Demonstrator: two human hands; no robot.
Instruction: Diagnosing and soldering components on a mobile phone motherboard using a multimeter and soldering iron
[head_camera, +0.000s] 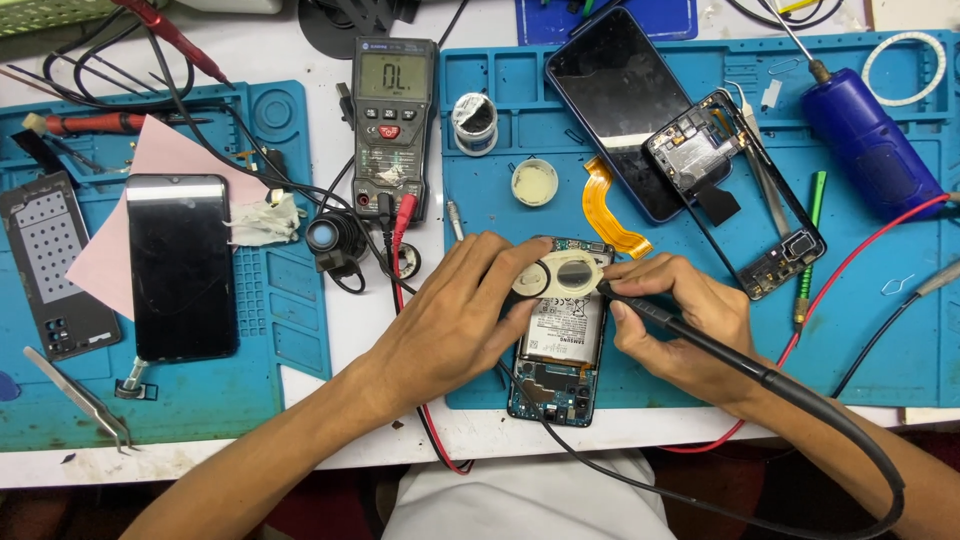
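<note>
An opened phone (560, 350) with its back off lies on the right blue mat (880, 330), battery and circuit boards showing. My left hand (450, 320) rests on its left side and holds a cream double-lens magnifier (560, 277) over the upper board. My right hand (680, 325) grips a black probe (650, 310), its tip touching the board just under the magnifier. The probe's black cable runs off to the lower right.
A multimeter (393, 120) stands at top centre with red and black leads. A dismantled phone frame (740, 190) and screen (620, 100) lie at upper right, beside a blue tool (870, 140). The left mat (290, 330) holds another phone (180, 265), a back cover (50, 265) and tweezers (80, 395).
</note>
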